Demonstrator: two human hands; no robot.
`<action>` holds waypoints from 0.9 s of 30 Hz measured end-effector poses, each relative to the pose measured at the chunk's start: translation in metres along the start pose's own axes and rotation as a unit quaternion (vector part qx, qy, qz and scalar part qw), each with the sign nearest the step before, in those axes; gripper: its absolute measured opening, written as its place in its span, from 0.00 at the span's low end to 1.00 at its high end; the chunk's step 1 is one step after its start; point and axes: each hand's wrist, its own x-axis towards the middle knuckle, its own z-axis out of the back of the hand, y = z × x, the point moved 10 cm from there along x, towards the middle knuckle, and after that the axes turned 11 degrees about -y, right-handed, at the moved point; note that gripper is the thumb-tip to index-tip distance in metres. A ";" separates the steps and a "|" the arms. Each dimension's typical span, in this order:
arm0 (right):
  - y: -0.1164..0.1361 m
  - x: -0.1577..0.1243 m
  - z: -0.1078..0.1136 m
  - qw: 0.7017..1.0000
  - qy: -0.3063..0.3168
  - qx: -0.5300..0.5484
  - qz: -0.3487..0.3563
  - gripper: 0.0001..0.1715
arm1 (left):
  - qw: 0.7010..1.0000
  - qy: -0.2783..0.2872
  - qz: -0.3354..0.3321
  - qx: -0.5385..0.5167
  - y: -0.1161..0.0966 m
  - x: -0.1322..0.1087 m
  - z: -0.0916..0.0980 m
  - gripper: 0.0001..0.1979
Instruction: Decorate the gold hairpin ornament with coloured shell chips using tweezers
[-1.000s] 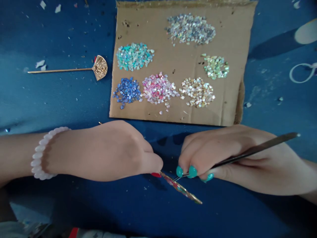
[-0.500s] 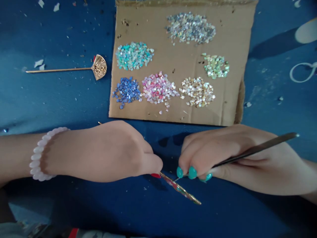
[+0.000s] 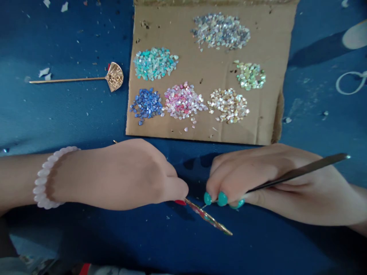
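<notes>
My left hand point(image 3: 129, 175), a pink bead bracelet at its wrist, is closed on a thin gold-edged ornament point(image 3: 209, 217) with red and green patches, seen nearly edge-on. The ornament slants down to the right from the thumb. My right hand point(image 3: 241, 183), with teal nails, grips a slim dark tool point(image 3: 298, 172) like a pen. Its thin metal tip meets the upper side of the ornament; whether it presses there is too small to tell. A short gold end sticks out above my left wrist.
Beyond the hands lies a cardboard sheet point(image 3: 212, 68) bearing several piles of coloured chips. A gold hairpin with a fan-shaped head point(image 3: 114, 77) rests to its left. A white ring point(image 3: 349, 83) and a pale round object point(image 3: 355, 37) are at the right.
The fingers of my right hand have shifted very slightly around the tool. Otherwise both hands and the ornament stay in place.
</notes>
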 end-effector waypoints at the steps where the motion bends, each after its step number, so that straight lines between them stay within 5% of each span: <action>1: 0.000 0.000 0.000 1.000 0.002 -0.004 0.000 0.11 | 1.000 0.001 0.000 0.000 0.000 0.000 0.000 0.08; 27: -0.002 -0.002 0.000 1.000 0.009 -0.010 -0.003 0.06 | 1.000 0.002 -0.002 -0.003 0.000 0.001 0.000 0.08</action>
